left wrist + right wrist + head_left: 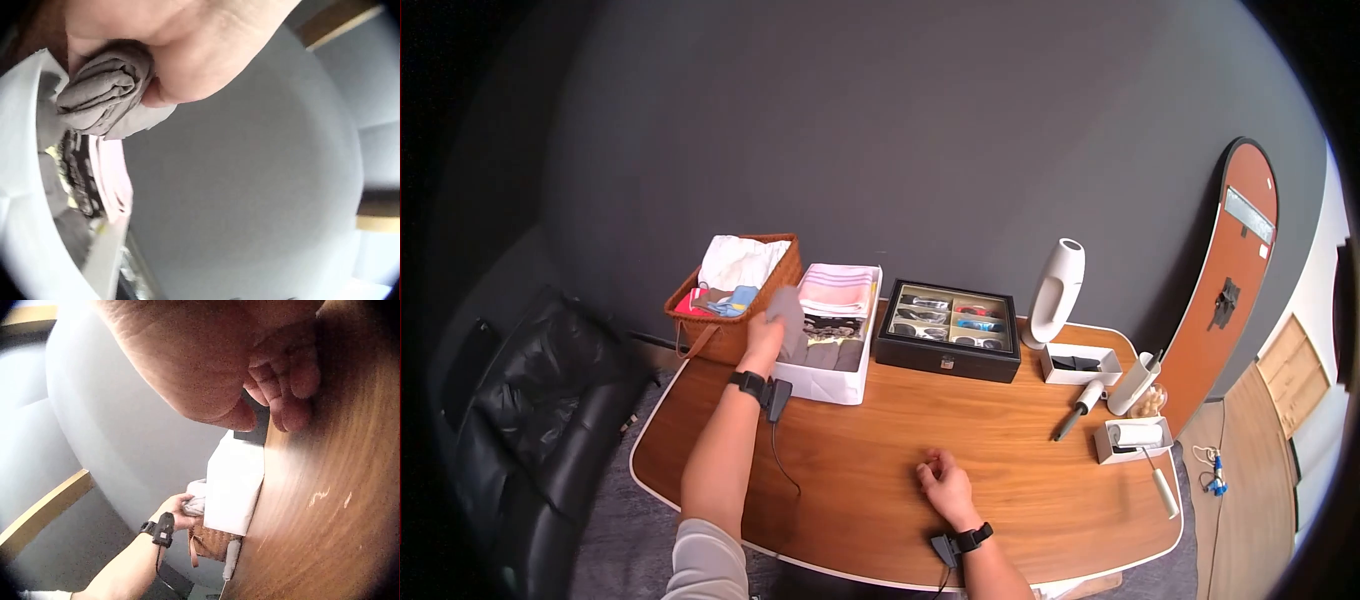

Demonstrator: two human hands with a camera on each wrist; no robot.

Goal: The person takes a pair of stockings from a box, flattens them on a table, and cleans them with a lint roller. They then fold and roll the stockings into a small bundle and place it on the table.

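My left hand (pixel 764 338) grips a rolled grey cloth (pixel 786 308) at the left edge of a white box (pixel 828 388). In the left wrist view the soft roll (pixel 106 87) shows its folded end between thumb and fingers. Inside the box lie more grey rolls (pixel 832 354), dark patterned fabric (pixel 834 327) and folded pink striped cloth (pixel 837 288). A brown wicker basket (pixel 718 340) with white, red and blue cloth stands left of the box. Holding nothing, my right hand (pixel 948 490) rests near the table's front edge, fingers loosely curled.
A black glasses case (pixel 946 362) with several pairs stands right of the white box. Farther right are a tall white device (pixel 1056 295), small white boxes (pixel 1083 366), lint rollers (pixel 1165 494) and a leaning mirror (pixel 1228 270). A black leather chair (pixel 530 420) stands left of the table (pixel 850 470).
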